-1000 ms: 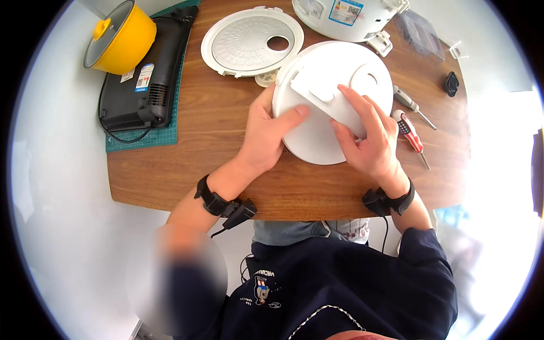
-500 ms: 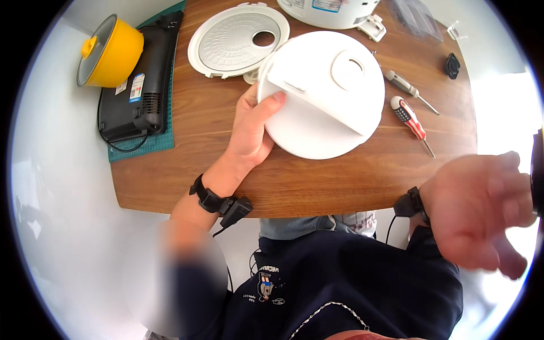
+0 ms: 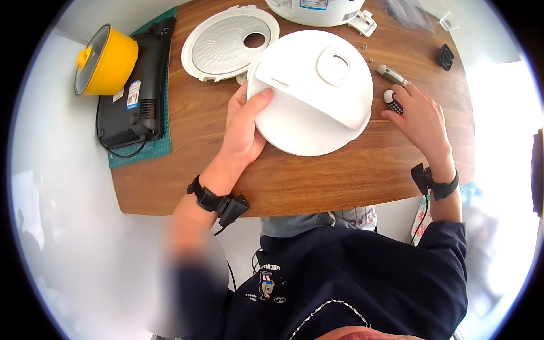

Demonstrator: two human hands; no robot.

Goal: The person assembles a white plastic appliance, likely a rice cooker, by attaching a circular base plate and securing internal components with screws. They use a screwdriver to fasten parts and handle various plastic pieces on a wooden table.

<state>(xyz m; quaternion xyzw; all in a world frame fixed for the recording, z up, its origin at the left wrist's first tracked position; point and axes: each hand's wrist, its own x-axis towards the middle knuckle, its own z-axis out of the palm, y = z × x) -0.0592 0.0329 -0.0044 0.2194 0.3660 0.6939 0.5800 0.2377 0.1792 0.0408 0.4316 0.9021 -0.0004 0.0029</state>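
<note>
A white round appliance lid cover [image 3: 317,93] is in my left hand [image 3: 245,126], tilted above the table. My left thumb lies on its face and the fingers go behind its left edge, mostly hidden. The cover has a raised half with a round ring and a slot. At the right, my right hand [image 3: 422,116] reaches over a red, white and black screwdriver [image 3: 392,101], thumb and fingers apart around its handle. The hand hides the rest of that tool. A grey-handled screwdriver [image 3: 391,73] lies just beyond the fingertips, its shaft partly covered.
Behind the cover lies a grey-white inner lid plate [image 3: 218,48] with a hole. The white cooker body [image 3: 317,12] stands at the back. Small screws [image 3: 364,48] lie nearby. A black part [image 3: 446,57] sits far right. A yellow pot [image 3: 113,62] and black appliance [image 3: 136,107] occupy the left.
My right hand has swung from off the table's right side onto the table, over the red screwdriver. My left hand still holds the cover; the view has shifted slightly.
</note>
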